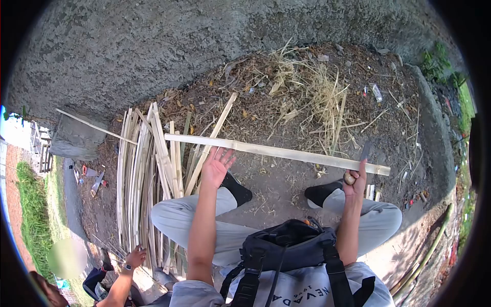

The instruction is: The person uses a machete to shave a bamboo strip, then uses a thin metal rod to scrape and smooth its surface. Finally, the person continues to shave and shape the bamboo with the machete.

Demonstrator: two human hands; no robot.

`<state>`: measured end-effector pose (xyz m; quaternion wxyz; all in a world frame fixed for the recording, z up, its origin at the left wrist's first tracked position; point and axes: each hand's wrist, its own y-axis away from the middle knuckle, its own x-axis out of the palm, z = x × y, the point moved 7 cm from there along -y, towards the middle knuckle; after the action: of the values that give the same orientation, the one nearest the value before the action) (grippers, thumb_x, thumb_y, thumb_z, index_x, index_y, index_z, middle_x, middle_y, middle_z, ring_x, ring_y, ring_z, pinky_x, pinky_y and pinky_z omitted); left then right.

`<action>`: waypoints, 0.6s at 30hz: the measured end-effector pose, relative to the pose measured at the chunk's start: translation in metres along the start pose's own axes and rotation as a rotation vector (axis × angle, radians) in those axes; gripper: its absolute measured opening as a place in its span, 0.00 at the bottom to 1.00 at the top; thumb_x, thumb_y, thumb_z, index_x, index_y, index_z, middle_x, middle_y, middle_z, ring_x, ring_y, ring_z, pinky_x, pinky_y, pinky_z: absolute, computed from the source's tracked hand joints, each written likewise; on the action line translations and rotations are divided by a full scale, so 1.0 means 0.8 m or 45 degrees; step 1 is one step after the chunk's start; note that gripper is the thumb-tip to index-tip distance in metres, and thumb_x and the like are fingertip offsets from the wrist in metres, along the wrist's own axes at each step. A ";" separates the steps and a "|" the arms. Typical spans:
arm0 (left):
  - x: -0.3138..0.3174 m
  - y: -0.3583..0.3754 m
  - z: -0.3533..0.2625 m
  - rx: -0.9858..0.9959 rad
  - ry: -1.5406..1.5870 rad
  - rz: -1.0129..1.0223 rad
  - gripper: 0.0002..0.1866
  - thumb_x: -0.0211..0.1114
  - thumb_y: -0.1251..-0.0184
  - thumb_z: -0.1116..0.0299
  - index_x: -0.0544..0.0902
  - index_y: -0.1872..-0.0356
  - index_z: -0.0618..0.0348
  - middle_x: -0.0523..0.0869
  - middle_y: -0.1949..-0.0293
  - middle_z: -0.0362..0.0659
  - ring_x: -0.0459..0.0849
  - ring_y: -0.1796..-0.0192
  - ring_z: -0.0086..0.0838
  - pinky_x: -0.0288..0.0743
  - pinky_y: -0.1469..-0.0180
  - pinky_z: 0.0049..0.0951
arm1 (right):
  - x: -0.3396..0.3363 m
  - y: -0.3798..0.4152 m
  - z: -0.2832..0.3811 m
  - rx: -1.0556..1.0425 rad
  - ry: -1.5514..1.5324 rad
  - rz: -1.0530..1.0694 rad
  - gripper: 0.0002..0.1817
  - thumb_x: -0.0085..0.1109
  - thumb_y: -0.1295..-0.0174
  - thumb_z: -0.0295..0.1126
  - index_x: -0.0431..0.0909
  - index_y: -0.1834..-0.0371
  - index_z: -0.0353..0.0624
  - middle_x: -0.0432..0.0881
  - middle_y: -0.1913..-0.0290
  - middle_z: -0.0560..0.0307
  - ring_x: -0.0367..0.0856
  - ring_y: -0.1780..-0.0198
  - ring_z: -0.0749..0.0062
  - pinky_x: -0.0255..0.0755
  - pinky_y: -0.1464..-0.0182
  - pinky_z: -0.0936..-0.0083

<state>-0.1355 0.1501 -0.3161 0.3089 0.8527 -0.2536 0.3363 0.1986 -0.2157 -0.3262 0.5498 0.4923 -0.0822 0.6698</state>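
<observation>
A long pale bamboo strip (pixel 276 149) lies crosswise in front of me, tilted down to the right. My left hand (pixel 217 168) is open, palm up and fingers spread, with the fingertips at the strip's near edge. Near the strip's right end, my right hand (pixel 356 183) is closed around a knife (pixel 365 150). The knife's rounded handle end shows beside the fingers, and its dark blade points away past the strip. One finger of that hand overlaps the strip.
Many split bamboo strips (pixel 135 189) are piled at my left. Dry shavings (pixel 327 97) cover the soil ahead, below a rough concrete wall (pixel 204 41). Another person's hand (pixel 136 257) is at the pile's near end. A saw (pixel 97 184) lies far left.
</observation>
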 end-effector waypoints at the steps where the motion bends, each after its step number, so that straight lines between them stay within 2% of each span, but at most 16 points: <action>1: 0.018 0.004 -0.011 0.066 0.038 0.061 0.25 0.53 0.25 0.52 0.66 0.34 0.53 0.72 0.36 0.46 0.70 0.32 0.45 0.68 0.34 0.53 | -0.001 -0.001 -0.004 0.016 -0.029 -0.014 0.11 0.61 0.33 0.44 0.74 0.70 0.55 0.67 0.82 0.77 0.62 0.85 0.94 0.72 0.69 0.86; 2: 0.028 0.010 -0.019 0.107 0.040 0.009 0.23 0.55 0.26 0.53 0.70 0.38 0.54 0.77 0.41 0.43 0.73 0.35 0.42 0.71 0.36 0.51 | -0.003 -0.002 -0.008 0.034 -0.056 -0.029 0.12 0.61 0.33 0.44 0.74 0.71 0.55 0.67 0.82 0.78 0.62 0.86 0.94 0.72 0.70 0.86; 5: 0.004 0.004 -0.027 0.180 0.105 -0.066 0.21 0.58 0.27 0.54 0.73 0.41 0.55 0.80 0.46 0.41 0.78 0.40 0.38 0.74 0.39 0.50 | -0.002 -0.002 -0.015 0.077 -0.096 -0.035 0.13 0.62 0.34 0.46 0.74 0.74 0.56 0.68 0.82 0.78 0.62 0.86 0.94 0.72 0.72 0.87; 6: 0.025 0.016 -0.036 0.241 0.066 -0.080 0.16 0.62 0.29 0.60 0.77 0.46 0.55 0.83 0.53 0.39 0.81 0.47 0.35 0.77 0.40 0.46 | -0.001 -0.001 -0.017 0.089 -0.103 -0.029 0.14 0.62 0.34 0.46 0.74 0.75 0.56 0.68 0.83 0.78 0.62 0.86 0.94 0.72 0.72 0.87; 10: 0.016 0.020 -0.042 0.340 0.077 -0.067 0.07 0.63 0.31 0.67 0.78 0.55 0.54 0.81 0.61 0.38 0.84 0.51 0.34 0.79 0.40 0.39 | 0.002 -0.002 -0.021 0.097 -0.115 -0.005 0.16 0.62 0.34 0.47 0.73 0.77 0.56 0.67 0.84 0.77 0.61 0.86 0.92 0.68 0.77 0.88; 15: 0.039 0.032 -0.047 0.399 0.055 -0.007 0.06 0.62 0.30 0.66 0.77 0.58 0.54 0.80 0.63 0.39 0.84 0.52 0.35 0.79 0.42 0.41 | 0.007 -0.001 -0.028 0.155 -0.126 0.111 0.17 0.61 0.33 0.46 0.72 0.78 0.55 0.66 0.85 0.75 0.61 0.86 0.91 0.62 0.80 0.89; 18: 0.039 0.028 -0.043 0.405 0.078 -0.050 0.05 0.63 0.30 0.66 0.76 0.62 0.53 0.79 0.64 0.38 0.84 0.57 0.34 0.79 0.44 0.43 | 0.011 -0.002 -0.033 0.237 -0.089 0.320 0.17 0.60 0.33 0.46 0.72 0.78 0.54 0.65 0.85 0.75 0.61 0.85 0.92 0.62 0.80 0.89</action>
<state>-0.1444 0.1522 -0.2653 0.1840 0.8850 -0.1707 0.3921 0.1856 -0.1922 -0.3334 0.4105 0.5498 -0.0998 0.7206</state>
